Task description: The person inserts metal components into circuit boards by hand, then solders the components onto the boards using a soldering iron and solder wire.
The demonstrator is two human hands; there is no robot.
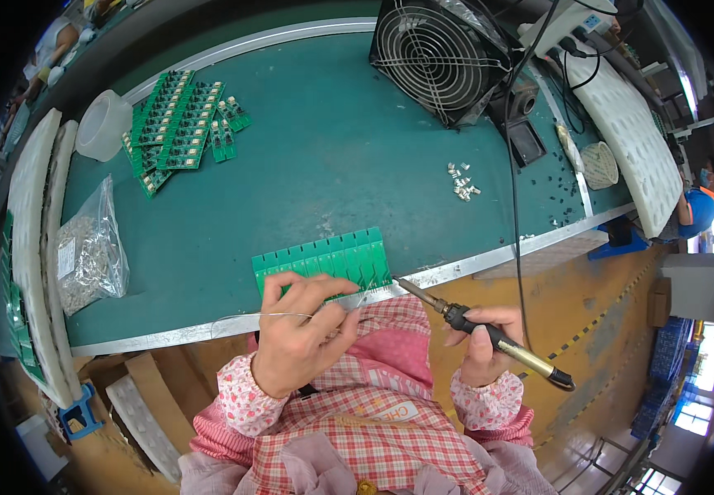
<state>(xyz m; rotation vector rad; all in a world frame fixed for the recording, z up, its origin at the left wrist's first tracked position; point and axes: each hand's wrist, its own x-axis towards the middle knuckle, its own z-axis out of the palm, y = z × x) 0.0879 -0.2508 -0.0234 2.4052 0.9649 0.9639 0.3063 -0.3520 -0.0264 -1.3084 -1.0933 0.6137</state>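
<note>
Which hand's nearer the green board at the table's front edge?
Left. Left hand: fingers over the green board's near edge. Right hand: off past the board's right end, gripping a soldering iron angled toward it.

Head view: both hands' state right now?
Left hand: closed, thin solder wire pinched in its fingers.
Right hand: closed around a soldering iron.
</note>
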